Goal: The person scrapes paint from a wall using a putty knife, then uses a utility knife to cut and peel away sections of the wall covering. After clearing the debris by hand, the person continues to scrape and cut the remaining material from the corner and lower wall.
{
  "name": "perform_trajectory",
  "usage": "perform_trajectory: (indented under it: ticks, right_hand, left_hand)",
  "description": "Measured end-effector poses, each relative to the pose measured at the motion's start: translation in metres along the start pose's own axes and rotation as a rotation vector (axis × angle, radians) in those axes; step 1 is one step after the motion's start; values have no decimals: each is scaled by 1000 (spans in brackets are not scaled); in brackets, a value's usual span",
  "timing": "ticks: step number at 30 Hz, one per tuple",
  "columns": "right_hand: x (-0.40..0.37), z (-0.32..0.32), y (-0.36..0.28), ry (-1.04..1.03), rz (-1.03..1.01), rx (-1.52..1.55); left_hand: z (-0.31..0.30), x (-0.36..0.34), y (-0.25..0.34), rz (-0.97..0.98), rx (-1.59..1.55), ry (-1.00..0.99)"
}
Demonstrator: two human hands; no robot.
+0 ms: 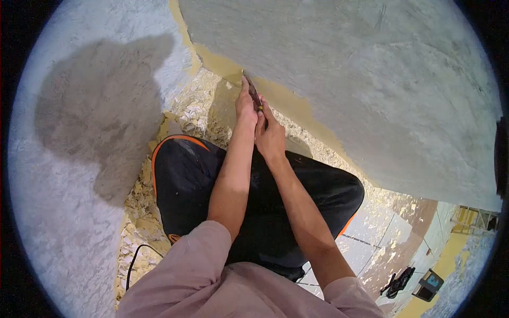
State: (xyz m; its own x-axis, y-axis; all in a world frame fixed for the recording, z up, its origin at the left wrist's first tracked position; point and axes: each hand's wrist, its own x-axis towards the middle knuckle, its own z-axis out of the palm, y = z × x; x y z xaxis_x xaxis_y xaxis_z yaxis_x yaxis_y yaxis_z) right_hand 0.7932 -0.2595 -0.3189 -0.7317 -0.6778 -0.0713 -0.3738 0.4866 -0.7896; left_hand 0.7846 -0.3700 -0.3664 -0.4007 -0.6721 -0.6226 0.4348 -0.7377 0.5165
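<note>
My right hand [271, 135] is closed around the handle of a scraper [253, 91], whose dark, narrow blade points up and away from me. Beside it, my left hand [245, 107] grips the same tool nearer the blade, with a finger stretched along it. The tip touches or nearly touches a strip of yellow paint [220, 64] at the foot of the grey wall [339, 58]. Above that strip the wall is bare and scuffed. Part of the handle is hidden by my fingers.
A second scraped wall [58, 175] meets the first in a corner on the left, my shadow across it. Peeled paint flakes [140, 199] cover the floor around my knees. At lower right lie a coiled black cable [398, 282] and a boxy dark device [428, 286] on tiles.
</note>
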Motion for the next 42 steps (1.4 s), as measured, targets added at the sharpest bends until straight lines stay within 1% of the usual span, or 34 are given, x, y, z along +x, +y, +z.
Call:
perform_trajectory:
  ticks: [1,4,6,7,9,11,13,15,16,17,19,20,21,22,23,24,25,26,27,28,29,31,32,33,35,36,39,40,42]
  right_hand:
    - [-1,-1,-1,-1,1,7]
    - [4,-1,1,5,-24,58]
    - [6,2,11,61,-134,27]
    - [7,2,10,67,-139,38]
    - [-1,-2,6,14,-120,63]
    - [-15,-12,-7,52,-124,43]
    - [-22,-18,-17,84,-126,19]
    - [-19,-24,-18,-24,69,41]
    - [-9,-17,-23,-2,-14,-24]
    - [-5,-13,-29,-5,-20,-33]
    - [-4,-6,-40,-88,119,-100]
    - [-6,-6,-37,-50,40,-88]
    - [-8,-9,-33,-51,33,-91]
    - [-13,-11,-27,22,-73,-21]
    - [-11,-10,-23,92,-181,50]
    - [1,-2,-21,128,-288,-6]
    - [8,5,-26,125,-289,-12]
    - [15,13,-32,36,-202,-98]
    - [19,18,-36,-54,-117,-178]
    - [8,19,-35,0,-118,-178]
    - [-4,16,-32,0,-114,-168]
    - [-18,-1,-18,101,-134,-120]
    - [-20,-15,-21,22,-7,-150]
    - [-23,-22,-15,23,10,-163]
    - [-26,-29,-7,69,-48,-156]
    - [-30,-40,-21,-3,104,-130]
    - [-31,-53,1,-11,128,-52]
    - [-30,-53,11,6,82,-36]
    - [-29,-53,20,-5,96,-22]
  left_hand:
    - [-1,0,0,11,-7,-26]
    - [0,2,1,13,-23,-9]
    - [-1,0,-1,-2,-7,8]
    - [0,1,3,-10,11,18]
    - [-7,-5,4,-18,29,6]
    - [-5,-15,5,-18,35,-17]
    - [1,-29,-6,-36,90,-57]
    - [3,-21,-3,2,32,-87]
    - [0,-9,5,-23,-19,-60]
    - [-3,1,10,-46,-68,-36]
    - [-7,-4,13,-55,-108,-56]
    - [-7,-10,12,-52,-7,-28]
    - [-2,-17,16,-37,91,-9]
    - [1,-22,11,-138,79,5]
    - [6,-23,10,-102,71,11]
    - [6,-12,21,-43,41,35]
    - [2,-1,27,6,16,59]
    - [-3,5,25,-1,14,60]
    - [-7,9,26,-43,-59,8]
    - [-11,12,29,-82,-126,-41]
    - [-14,9,25,-78,-116,-38]
    - [-7,-16,3,-183,70,-17]
    - [7,-36,6,-209,61,3]
    - [6,-39,-4,-231,61,4]
    - [5,-43,-20,-147,-139,-136]
    - [6,-46,-27,-159,-100,-127]
    - [13,-52,-41,-201,-168,-88]
    - [12,-55,-43,-246,-173,-108]
    - [14,-56,-42,-244,-186,-124]
